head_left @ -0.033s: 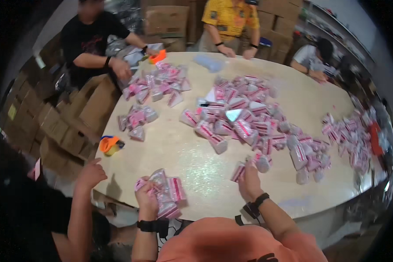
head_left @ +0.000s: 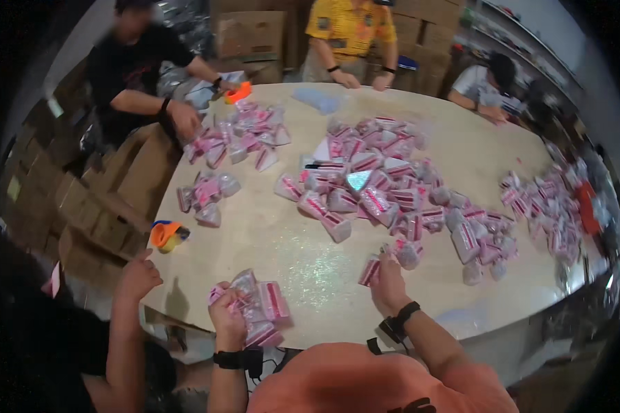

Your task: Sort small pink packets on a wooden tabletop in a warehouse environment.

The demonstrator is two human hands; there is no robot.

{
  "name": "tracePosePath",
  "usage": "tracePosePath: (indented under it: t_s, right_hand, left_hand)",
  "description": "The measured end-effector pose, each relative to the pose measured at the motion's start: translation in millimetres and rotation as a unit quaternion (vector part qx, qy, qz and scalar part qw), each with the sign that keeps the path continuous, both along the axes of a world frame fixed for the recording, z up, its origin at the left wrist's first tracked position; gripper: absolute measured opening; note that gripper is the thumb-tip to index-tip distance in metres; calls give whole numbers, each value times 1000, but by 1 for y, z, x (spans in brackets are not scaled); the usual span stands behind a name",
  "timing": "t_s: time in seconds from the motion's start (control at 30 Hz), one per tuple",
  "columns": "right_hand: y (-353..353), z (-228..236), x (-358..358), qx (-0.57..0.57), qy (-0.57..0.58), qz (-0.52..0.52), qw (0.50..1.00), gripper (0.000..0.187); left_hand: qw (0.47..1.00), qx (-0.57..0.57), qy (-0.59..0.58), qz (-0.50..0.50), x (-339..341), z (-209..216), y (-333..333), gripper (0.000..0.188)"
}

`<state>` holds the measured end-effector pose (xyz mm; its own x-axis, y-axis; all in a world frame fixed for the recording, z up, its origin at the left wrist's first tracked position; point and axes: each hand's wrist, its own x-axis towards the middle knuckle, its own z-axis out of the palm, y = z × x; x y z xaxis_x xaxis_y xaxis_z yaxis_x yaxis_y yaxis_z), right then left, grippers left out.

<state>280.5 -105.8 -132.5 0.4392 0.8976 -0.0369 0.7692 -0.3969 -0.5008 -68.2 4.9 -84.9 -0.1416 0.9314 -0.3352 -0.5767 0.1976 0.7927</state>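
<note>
My left hand (head_left: 227, 318) is closed on the gathered tops of several clear-wrapped, wedge-shaped packets (head_left: 274, 301), white with pink-red bands like cake slices. They hang and rest at the near edge of the table, left of my body. To the right, my right hand (head_left: 390, 281) has its fingers closed around another wedge packet (head_left: 370, 270), its banded side showing to the left of the fingers. A rounded wrapped packet (head_left: 409, 255) touches or lies just beyond those fingertips. A large heap of the same packets (head_left: 375, 175) spreads over the table's middle.
Smaller heaps lie at the far left (head_left: 244, 131), at the left (head_left: 208, 196) and at the right (head_left: 551, 206). An orange tape dispenser (head_left: 167, 236) sits at the left table edge, near a co-worker's hand (head_left: 142, 275). Other people stand or sit around the table (head_left: 324, 303). Cardboard boxes (head_left: 83, 206) crowd the left.
The whole view has shifted slightly, so things sit a little further left in the picture. Both my hands keep their hold on the packets.
</note>
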Motion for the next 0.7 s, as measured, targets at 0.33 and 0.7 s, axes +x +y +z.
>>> tracePosePath:
  t_s: [0.33,0.7]
  right_hand:
    - [-11,15,-3,56,-36,7,998,60]
    - [-10,9,1,32,-58,-11,998,52]
  left_hand:
    - [995,0,-23,-93,29,-4,12,24]
    - [992,-13,-12,-126,57,-26,20,22]
